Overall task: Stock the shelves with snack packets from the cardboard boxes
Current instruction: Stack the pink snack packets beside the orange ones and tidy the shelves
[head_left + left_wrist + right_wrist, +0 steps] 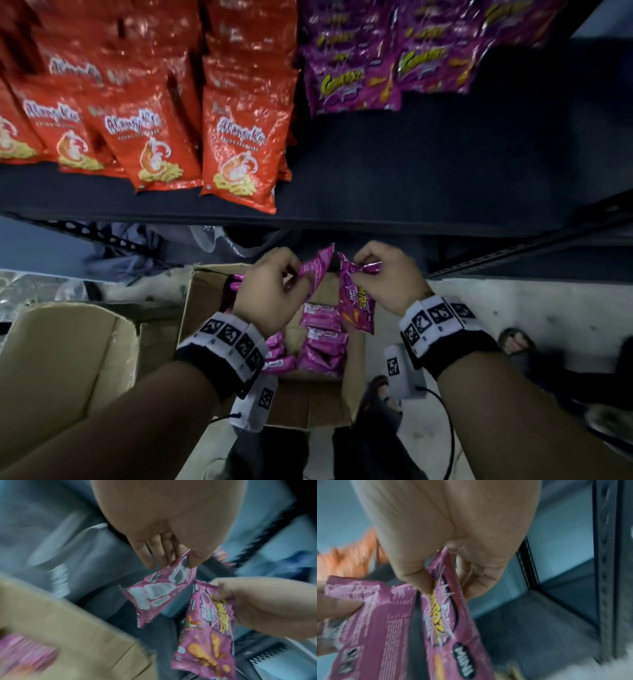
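Task partly done. Shelf (411, 164) above open box (205, 291) already stocked: orange packets (239, 147) in rows, purple packets (376, 68) further back beside them, bare patch of board in front of the purple row. Left hand (270, 291) pinched on one pink packet (317, 267) by its top edge; right hand (387, 277) pinched on a second pink packet (356, 305). Both held just above the box, hands close but apart. More pink packets (322, 346) left inside the box. Empty box (68, 342) beside it. Shelf's front edge directly overhead of the box; needs clearing on the lift.
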`<state>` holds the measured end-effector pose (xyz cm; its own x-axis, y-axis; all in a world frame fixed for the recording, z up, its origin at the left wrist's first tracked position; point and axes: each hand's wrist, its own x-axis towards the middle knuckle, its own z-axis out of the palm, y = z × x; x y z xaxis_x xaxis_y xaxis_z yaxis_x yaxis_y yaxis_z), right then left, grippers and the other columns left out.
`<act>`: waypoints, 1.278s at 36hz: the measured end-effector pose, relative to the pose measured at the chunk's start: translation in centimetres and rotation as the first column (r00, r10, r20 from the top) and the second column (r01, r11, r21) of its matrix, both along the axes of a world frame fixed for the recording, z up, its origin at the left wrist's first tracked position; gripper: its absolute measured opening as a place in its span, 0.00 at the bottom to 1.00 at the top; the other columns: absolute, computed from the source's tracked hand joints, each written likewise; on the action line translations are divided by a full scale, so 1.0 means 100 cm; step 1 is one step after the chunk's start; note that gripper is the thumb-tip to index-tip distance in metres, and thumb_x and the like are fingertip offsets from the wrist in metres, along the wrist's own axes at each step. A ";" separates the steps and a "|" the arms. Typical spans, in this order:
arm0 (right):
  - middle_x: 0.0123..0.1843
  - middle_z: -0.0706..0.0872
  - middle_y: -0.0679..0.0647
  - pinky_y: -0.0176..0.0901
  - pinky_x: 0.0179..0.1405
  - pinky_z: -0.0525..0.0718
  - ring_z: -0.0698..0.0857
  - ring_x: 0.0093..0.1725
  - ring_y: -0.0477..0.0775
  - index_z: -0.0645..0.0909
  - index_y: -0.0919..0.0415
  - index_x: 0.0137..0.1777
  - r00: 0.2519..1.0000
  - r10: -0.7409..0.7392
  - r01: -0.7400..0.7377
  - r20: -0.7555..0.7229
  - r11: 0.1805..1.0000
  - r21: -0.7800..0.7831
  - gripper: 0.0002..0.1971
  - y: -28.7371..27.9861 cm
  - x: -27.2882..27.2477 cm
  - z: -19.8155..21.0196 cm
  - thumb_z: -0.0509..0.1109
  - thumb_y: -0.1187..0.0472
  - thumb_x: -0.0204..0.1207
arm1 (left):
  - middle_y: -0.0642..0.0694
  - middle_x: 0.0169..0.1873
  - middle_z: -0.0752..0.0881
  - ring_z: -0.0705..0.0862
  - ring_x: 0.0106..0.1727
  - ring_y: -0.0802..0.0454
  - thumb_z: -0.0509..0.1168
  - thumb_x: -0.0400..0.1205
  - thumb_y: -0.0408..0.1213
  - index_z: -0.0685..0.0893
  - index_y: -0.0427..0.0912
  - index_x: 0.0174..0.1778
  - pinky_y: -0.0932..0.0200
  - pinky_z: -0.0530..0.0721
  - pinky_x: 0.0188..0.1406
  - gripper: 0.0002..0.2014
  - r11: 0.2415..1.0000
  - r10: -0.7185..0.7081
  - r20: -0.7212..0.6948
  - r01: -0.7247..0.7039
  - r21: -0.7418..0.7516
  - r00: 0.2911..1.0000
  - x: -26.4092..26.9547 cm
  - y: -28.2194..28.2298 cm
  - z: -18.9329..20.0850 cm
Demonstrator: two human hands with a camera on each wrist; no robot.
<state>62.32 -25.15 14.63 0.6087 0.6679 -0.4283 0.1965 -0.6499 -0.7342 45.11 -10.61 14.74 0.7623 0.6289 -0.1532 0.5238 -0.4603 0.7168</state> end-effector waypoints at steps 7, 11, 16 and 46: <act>0.39 0.92 0.45 0.46 0.39 0.88 0.91 0.39 0.46 0.89 0.49 0.45 0.999 -0.027 0.032 -0.033 0.987 0.158 0.09 -0.016 0.039 0.068 0.81 0.64 0.69 | 0.58 0.34 0.71 0.72 0.34 0.58 0.73 0.82 0.38 0.69 0.49 0.39 0.58 0.67 0.34 0.16 0.982 -0.142 0.165 0.119 0.143 0.976 0.044 -0.014 0.059; 0.41 0.92 0.46 0.42 0.40 0.88 0.90 0.39 0.44 0.89 0.52 0.49 0.992 -0.108 0.119 -0.058 0.956 0.268 0.08 -0.025 0.063 0.093 0.81 0.64 0.73 | 0.55 0.36 0.70 0.70 0.37 0.57 0.73 0.82 0.34 0.71 0.45 0.40 0.68 0.67 0.36 0.14 0.970 -0.156 0.257 0.098 0.225 0.954 0.072 -0.012 0.090; 0.45 0.91 0.50 0.32 0.41 0.85 0.90 0.40 0.43 0.85 0.57 0.54 0.952 -0.304 0.296 -0.044 0.870 0.394 0.09 -0.027 0.095 0.108 0.79 0.63 0.76 | 0.45 0.43 0.76 0.75 0.42 0.53 0.71 0.82 0.36 0.77 0.36 0.43 0.60 0.71 0.42 0.10 0.956 -0.156 0.286 0.071 0.285 0.945 0.113 -0.002 0.105; 0.92 0.46 0.56 0.65 0.88 0.44 0.46 0.90 0.57 0.51 0.51 0.91 0.824 -0.012 0.139 0.566 0.973 -0.182 0.34 -0.018 0.123 0.050 0.44 0.36 0.89 | 0.49 0.90 0.54 0.47 0.90 0.50 0.41 0.91 0.61 0.52 0.46 0.91 0.38 0.38 0.88 0.34 0.842 -0.241 -0.261 0.335 0.422 0.935 0.188 -0.006 0.050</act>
<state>74.67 -26.93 19.67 0.8296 0.5450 -0.1214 0.4747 -0.8028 -0.3608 63.89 -11.22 19.75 0.9051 0.4200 -0.0665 0.4202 -0.8596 0.2908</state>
